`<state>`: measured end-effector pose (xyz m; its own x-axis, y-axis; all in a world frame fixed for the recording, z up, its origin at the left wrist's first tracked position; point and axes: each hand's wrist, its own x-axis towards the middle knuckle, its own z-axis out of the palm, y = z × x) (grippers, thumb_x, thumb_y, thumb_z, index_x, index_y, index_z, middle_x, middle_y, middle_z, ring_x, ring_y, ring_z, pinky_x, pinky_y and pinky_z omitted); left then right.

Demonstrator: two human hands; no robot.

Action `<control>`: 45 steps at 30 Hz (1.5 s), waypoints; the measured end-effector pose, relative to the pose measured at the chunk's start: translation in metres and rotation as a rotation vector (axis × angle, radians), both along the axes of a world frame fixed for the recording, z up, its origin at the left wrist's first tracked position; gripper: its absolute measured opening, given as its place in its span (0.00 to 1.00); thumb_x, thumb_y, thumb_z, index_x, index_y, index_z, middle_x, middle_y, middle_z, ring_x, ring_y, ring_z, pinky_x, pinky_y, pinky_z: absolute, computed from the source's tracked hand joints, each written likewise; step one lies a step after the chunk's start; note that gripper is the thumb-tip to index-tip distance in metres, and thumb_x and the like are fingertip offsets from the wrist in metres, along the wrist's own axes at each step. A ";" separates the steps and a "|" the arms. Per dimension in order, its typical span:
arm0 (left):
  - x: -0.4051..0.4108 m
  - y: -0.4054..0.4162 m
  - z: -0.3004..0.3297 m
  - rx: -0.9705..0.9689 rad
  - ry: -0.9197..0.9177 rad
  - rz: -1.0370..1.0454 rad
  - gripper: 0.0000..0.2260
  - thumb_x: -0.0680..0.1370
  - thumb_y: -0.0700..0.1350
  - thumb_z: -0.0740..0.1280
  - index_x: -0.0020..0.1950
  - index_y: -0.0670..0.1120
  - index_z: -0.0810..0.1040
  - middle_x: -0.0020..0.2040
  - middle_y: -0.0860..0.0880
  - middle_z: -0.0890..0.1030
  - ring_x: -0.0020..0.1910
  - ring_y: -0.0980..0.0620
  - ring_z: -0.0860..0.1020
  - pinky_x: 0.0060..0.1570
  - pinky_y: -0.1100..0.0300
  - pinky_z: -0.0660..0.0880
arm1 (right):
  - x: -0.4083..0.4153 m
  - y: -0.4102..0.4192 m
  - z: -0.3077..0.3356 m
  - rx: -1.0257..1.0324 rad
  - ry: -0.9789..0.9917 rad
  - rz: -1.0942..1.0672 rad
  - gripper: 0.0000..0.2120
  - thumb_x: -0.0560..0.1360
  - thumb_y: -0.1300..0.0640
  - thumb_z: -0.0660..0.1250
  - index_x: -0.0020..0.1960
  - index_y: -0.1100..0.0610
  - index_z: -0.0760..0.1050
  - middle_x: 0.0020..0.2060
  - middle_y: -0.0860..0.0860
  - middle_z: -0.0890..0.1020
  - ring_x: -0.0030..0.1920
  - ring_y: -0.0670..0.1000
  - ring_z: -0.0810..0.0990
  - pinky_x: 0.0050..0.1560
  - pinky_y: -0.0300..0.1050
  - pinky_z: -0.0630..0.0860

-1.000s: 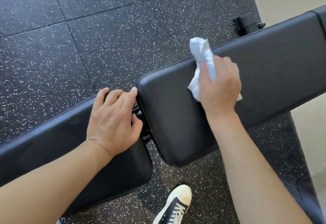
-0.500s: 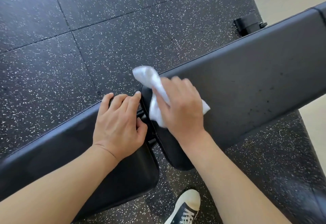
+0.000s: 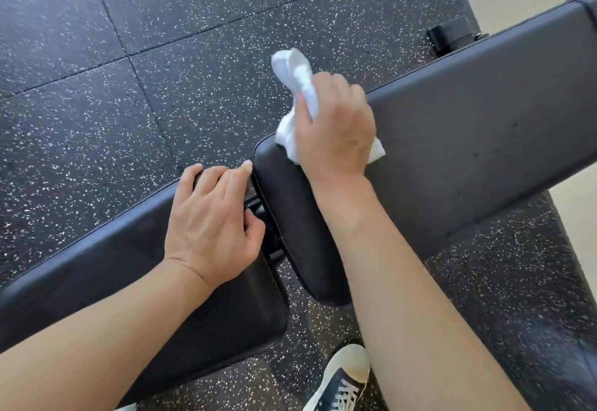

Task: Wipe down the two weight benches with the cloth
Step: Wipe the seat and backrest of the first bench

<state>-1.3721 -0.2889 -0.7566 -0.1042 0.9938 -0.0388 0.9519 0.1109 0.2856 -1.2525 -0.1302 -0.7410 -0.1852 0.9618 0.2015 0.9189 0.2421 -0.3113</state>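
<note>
I saw the white cloth (image 3: 295,93) bunched in my right hand (image 3: 336,132), which gripped it and pressed it on the long pad (image 3: 468,139) near its rounded end. My left hand (image 3: 213,226) lay on the seat pad (image 3: 135,281), fingers curled over its far edge beside the gap, above the speckled floor (image 3: 161,71).

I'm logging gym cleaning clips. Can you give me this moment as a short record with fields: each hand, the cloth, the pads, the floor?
right hand: right hand grips the cloth, pressing it on the long pad near its end
left hand: left hand rests on the seat pad, fingers curled over its far edge
cloth: white cloth, crumpled
long pad: long pad, black
floor: speckled black floor
also seen: shoe
</note>
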 end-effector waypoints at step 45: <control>0.002 -0.002 0.011 -0.100 -0.014 -0.002 0.25 0.75 0.45 0.63 0.71 0.40 0.71 0.55 0.43 0.81 0.58 0.40 0.75 0.74 0.43 0.63 | 0.075 -0.126 0.014 -0.012 0.035 -0.064 0.05 0.77 0.57 0.70 0.48 0.59 0.80 0.36 0.53 0.75 0.35 0.58 0.71 0.34 0.54 0.70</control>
<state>-1.3697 -0.2908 -0.7455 -0.1011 0.9852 -0.1387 0.9482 0.1376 0.2864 -1.1778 -0.2564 -0.7271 -0.1164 0.9739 0.1950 0.9208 0.1794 -0.3462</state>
